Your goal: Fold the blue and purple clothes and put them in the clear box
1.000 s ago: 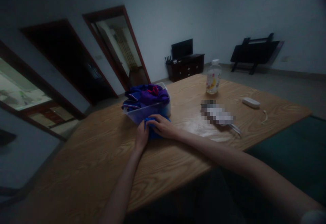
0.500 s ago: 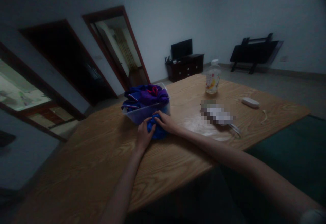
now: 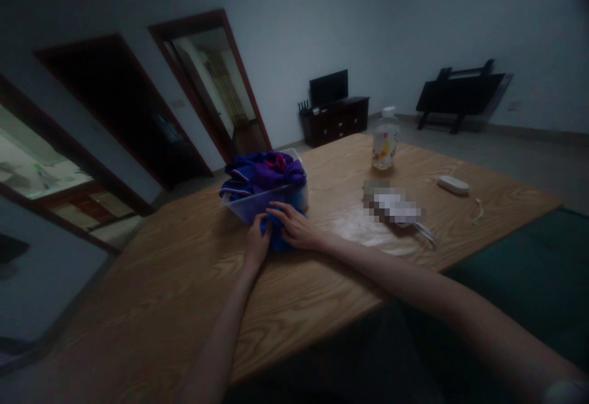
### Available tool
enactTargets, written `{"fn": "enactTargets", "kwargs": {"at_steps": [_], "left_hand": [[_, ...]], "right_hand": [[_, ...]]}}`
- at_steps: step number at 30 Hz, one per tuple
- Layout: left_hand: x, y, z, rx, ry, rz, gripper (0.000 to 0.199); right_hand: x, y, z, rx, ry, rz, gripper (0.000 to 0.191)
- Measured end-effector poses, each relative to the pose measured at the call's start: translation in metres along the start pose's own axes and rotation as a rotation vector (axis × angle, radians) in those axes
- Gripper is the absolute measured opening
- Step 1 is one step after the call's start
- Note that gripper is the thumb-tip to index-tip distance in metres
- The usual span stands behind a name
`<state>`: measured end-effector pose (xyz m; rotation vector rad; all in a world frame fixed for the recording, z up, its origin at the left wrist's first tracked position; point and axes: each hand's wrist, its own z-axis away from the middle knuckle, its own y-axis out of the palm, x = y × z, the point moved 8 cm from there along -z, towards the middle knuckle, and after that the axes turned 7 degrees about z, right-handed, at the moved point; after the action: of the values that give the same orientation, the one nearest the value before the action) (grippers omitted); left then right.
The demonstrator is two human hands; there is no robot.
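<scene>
A bundle of blue cloth (image 3: 280, 244) lies crumpled on the table, right in front of a clear plastic bin (image 3: 246, 206). My left hand (image 3: 258, 236) is closed on the bundle's left side, with the thumb and fingers pinching the fabric. Over its right and upper part rests my right hand (image 3: 298, 227), fingers stretched out and somewhat apart, touching the cloth. Folded dark blue and purple clothes (image 3: 271, 172), with a bit of red on top, fill the bin above its rim. Part of the blue cloth is hidden under both hands.
On the wooden table (image 3: 184, 281) to the right stand a clear bottle (image 3: 384, 143) with a white cap, a blurred-out flat item (image 3: 393, 205) with a strap, a white oblong case (image 3: 453, 184) and a small pale strip (image 3: 478, 211). The table's near edge runs below my right forearm.
My right hand's fingers have loosened and spread over the blue cloth. My left hand has shifted slightly left and down. The bin and other items have stayed put.
</scene>
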<state>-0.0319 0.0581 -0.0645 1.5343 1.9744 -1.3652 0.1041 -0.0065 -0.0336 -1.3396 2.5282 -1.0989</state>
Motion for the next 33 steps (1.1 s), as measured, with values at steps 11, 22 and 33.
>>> {"fn": "enactTargets", "kwargs": {"at_steps": [11, 22, 33], "left_hand": [[0.001, 0.001, 0.006, -0.009, 0.005, -0.109, 0.038], [-0.007, 0.007, 0.006, 0.043, 0.110, -0.231, 0.039], [0.006, 0.006, 0.001, 0.023, -0.007, -0.018, 0.036]], "right_hand": [[-0.026, 0.002, -0.005, -0.061, 0.181, -0.106, 0.036], [-0.037, 0.005, -0.002, 0.022, 0.323, -0.106, 0.040], [-0.013, 0.005, -0.003, 0.018, 0.095, -0.060, 0.065]]}}
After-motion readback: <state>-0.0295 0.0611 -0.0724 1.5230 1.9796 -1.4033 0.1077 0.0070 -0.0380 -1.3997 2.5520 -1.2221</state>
